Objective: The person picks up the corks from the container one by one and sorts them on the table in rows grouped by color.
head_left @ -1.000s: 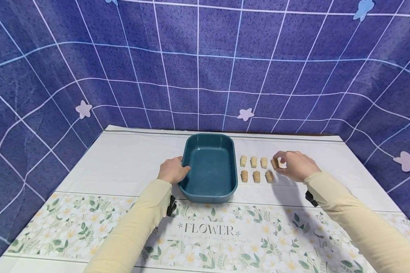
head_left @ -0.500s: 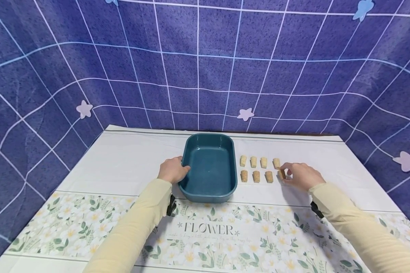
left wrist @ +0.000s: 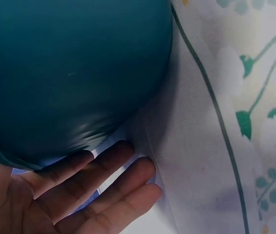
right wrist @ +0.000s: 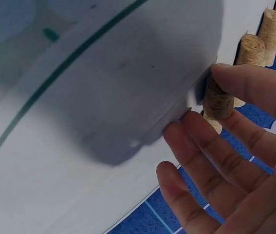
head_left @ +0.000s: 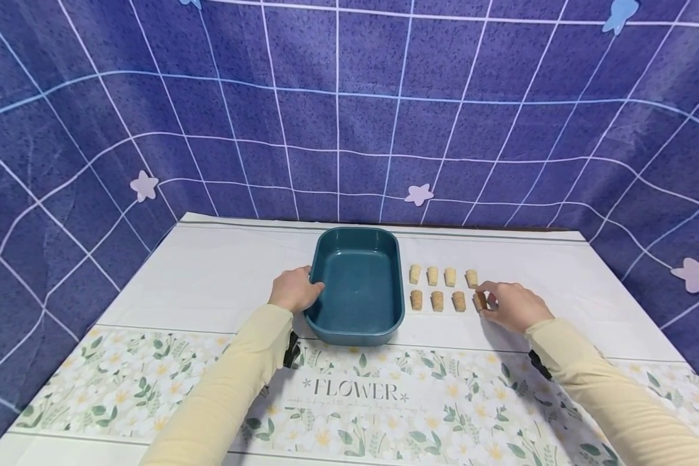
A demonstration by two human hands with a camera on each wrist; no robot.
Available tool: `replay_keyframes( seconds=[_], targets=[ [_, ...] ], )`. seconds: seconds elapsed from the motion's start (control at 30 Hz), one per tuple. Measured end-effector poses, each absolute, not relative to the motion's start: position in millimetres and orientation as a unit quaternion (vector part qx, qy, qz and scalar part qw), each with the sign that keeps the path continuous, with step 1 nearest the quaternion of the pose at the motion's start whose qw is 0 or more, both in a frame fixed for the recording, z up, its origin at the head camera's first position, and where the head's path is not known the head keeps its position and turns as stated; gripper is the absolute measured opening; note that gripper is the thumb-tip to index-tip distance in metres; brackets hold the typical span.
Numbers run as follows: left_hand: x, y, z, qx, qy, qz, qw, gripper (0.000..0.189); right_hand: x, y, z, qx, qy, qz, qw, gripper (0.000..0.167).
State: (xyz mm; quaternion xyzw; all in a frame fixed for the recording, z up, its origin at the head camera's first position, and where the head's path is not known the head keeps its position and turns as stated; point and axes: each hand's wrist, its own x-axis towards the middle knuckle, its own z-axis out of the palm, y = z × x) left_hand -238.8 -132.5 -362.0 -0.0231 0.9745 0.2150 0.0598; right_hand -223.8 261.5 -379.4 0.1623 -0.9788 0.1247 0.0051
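A deep teal rectangular dish (head_left: pixel 355 285) stands at mid-table. My left hand (head_left: pixel 294 290) holds its left wall, thumb over the rim and fingers outside; the left wrist view shows those fingers (left wrist: pixel 123 178) along the outer wall. Two rows of corks lie right of the dish, a paler back row with a cork (head_left: pixel 450 277) and a browner front row with a cork (head_left: pixel 437 301). At the right end of the front row my right hand (head_left: pixel 517 307) pinches a brown cork (right wrist: pixel 218 101) between thumb and forefinger, its other fingers spread. That cork is partly hidden in the head view.
White cloth (head_left: pixel 227 272) covers the table, with a floral band printed "FLOWER" (head_left: pixel 358 389) along the front. A blue gridded curtain (head_left: pixel 349 116) with star shapes hangs behind and at both sides.
My right hand has moved from the end of the back row, leaving a pale cork there, to the end of the front row with a brown cork. The left hand and dish stay put.
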Motion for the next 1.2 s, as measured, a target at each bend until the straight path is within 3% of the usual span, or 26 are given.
replay_keyframes(
  seconds=[0.4, 0.77, 1.2],
  targets=[
    [-240, -135, -364, -0.026, 0.972, 0.228, 0.057, 0.055, -223, 258, -383, 0.174, -0.976, 0.125, 0.039, 0.046],
    [-239, -134, -352, -0.001, 0.96, 0.252, 0.12, 0.066, -224, 267, -381, 0.162, -0.977, 0.14, -0.004, 0.052],
    [-231, -125, -322, 0.033, 0.987, 0.151, 0.051, 0.064, -233, 249, -329, 0.16, -0.978, 0.133, 0.018, 0.056]
  ],
)
